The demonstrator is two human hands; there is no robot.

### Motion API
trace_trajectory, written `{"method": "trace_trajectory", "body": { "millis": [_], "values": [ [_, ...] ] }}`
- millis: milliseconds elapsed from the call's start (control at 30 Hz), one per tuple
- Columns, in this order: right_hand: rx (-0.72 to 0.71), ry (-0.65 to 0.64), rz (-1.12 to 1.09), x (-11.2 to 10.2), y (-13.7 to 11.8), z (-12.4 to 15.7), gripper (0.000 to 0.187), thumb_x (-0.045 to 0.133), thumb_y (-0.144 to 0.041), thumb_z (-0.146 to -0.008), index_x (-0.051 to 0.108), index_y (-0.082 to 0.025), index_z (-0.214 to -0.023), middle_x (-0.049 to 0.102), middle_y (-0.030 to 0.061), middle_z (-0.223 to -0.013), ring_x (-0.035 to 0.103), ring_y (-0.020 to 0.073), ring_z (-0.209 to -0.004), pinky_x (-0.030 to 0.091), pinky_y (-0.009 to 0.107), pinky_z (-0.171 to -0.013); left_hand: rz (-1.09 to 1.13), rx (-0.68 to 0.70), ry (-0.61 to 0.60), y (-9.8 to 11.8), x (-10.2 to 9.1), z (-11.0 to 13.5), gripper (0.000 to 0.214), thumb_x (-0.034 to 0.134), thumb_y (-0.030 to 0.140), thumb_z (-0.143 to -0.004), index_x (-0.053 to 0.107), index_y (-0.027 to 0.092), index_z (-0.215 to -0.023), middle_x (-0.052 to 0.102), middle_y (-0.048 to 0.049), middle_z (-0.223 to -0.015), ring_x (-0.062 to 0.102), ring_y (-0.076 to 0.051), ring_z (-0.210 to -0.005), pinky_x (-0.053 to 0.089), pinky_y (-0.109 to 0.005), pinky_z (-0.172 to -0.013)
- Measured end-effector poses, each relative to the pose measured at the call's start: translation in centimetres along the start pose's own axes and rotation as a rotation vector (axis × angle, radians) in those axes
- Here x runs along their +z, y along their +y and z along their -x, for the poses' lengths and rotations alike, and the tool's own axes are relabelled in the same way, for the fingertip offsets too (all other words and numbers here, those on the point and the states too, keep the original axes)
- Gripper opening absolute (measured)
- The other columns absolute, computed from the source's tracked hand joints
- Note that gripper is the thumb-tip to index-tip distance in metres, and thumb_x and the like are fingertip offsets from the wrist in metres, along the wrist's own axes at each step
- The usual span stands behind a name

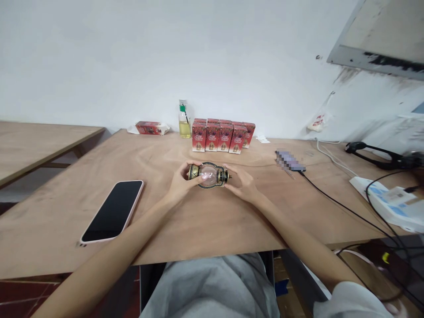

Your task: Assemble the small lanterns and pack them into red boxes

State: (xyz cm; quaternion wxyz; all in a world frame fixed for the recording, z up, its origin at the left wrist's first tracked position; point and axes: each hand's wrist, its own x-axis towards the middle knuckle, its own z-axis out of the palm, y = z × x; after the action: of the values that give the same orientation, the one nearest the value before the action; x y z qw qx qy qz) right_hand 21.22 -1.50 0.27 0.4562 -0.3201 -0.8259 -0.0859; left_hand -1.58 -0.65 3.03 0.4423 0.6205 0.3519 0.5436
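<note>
A small lantern (210, 175) with a clear glass globe and dark, gold-trimmed ends lies on its side above the wooden table (205, 221). My left hand (181, 181) grips its left end, fingers curled round the cap. My right hand (240, 182) holds the right end with fingers closed on it. Both forearms reach in from the bottom of the view.
A row of red boxes (221, 135) stands at the back with a small bottle of yellow liquid (184, 120) and a red packet (149, 128). A pink-cased phone (113, 211) lies face up at left. A second phone (290, 160) with cables, and a white device (391, 201), sit at right.
</note>
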Motion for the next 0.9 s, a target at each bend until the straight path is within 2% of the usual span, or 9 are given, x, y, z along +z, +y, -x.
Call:
{"method": "trace_trajectory", "body": {
  "millis": [333,600,733,833,900],
  "values": [
    [0.047,-0.062,0.012,0.2,0.4,0.2,0.057,0.061,-0.038,-0.084,0.043,-0.022,-0.136,0.064,0.0116,-0.119,0.060,0.0253,-0.112,0.049,0.043,-0.096,-0.020,0.022,-0.004,0.1,0.0,-0.2,0.043,0.078,0.037,-0.057,0.056,0.019,-0.089,0.062,-0.0007,-0.091,0.058,-0.015,-0.082,0.048,-0.026,-0.073],
    [0.121,-0.154,-0.047,0.1,0.9,0.0,0.061,0.070,-0.043,-0.076,0.050,-0.021,-0.128,0.065,0.0120,-0.114,0.060,0.0264,-0.107,0.049,0.044,-0.093,-0.102,0.043,-0.013,-0.4,-0.2,-0.2,0.042,0.078,0.038,-0.058,0.057,0.019,-0.089,0.059,0.0010,-0.081,0.056,-0.014,-0.073,0.045,-0.024,-0.065],
    [0.286,-0.177,-0.193,-0.3,1.3,-0.5,0.060,0.078,-0.042,-0.066,0.057,-0.020,-0.118,0.065,0.0076,-0.099,0.061,0.0221,-0.092,0.051,0.040,-0.083,-0.100,0.014,0.023,-1.3,0.1,-0.1,0.044,0.078,0.040,-0.058,0.056,0.019,-0.090,0.061,0.0001,-0.084,0.058,-0.015,-0.077,0.046,-0.025,-0.067],
    [0.508,-0.192,-0.465,-0.6,2.4,-1.2,0.054,0.080,-0.040,-0.060,0.061,-0.019,-0.106,0.059,-0.0008,-0.076,0.058,0.0144,-0.069,0.051,0.030,-0.065,-0.068,0.046,0.042,-2.1,0.7,-0.1,0.053,0.080,0.039,-0.056,0.054,0.019,-0.099,0.063,-0.0036,-0.098,0.060,-0.019,-0.093,0.048,-0.029,-0.078],
    [0.587,-0.209,-0.654,-1.3,3.3,-2.0,0.053,0.081,-0.037,-0.058,0.060,-0.019,-0.104,0.056,-0.0048,-0.068,0.055,0.0107,-0.060,0.049,0.026,-0.059,-0.081,0.047,0.021,-2.6,1.2,-0.1,0.060,0.080,0.039,-0.058,0.052,0.019,-0.108,0.063,-0.0061,-0.107,0.060,-0.021,-0.100,0.048,-0.032,-0.084]
  ]
}}
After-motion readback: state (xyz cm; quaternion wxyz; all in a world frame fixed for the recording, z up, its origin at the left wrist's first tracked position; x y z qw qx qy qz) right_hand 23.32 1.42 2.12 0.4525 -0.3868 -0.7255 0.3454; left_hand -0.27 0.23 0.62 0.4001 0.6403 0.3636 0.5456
